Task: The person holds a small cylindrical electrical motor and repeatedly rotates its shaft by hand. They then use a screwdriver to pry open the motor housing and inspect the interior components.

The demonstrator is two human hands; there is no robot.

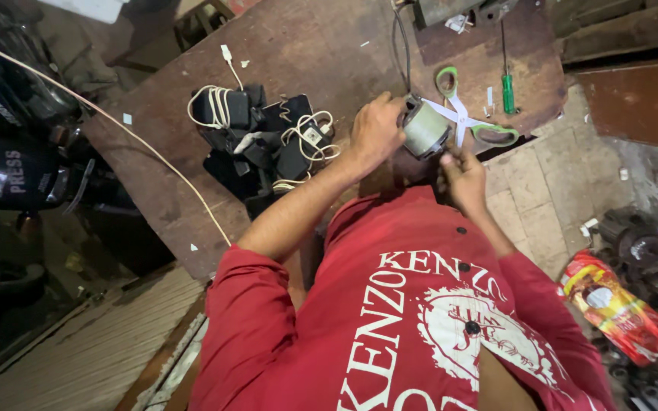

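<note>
Left hand (375,131), just above frame centre, curled around a grey cylindrical roll (425,129) and gripping it from the left side. Right hand (462,176), directly below the roll, fingers pinched together at its lower edge; whether anything thin sits between them, cannot tell. Roll held just over the brown wooden worktop (321,46), close to the chest.

Best kept steady with the left grip firm and the roll's axis level, letting the right fingertips work at the edge in small, controlled pinches, elbows tucked for support.

Just right of the roll, green-handled scissors (462,114) lying open on the worktop. Further up, a green-handled screwdriver (507,84), upright in the frame. Left of the hands, a heap of black chargers and adapters (260,141) with white cables coiled over them. A white cord (116,129) running diagonally across the upper left.

At lower right, on the floor, a crumpled red and yellow packet (614,308) beside dark metal parts. At far left, a dark rounded object with white lettering.
</note>
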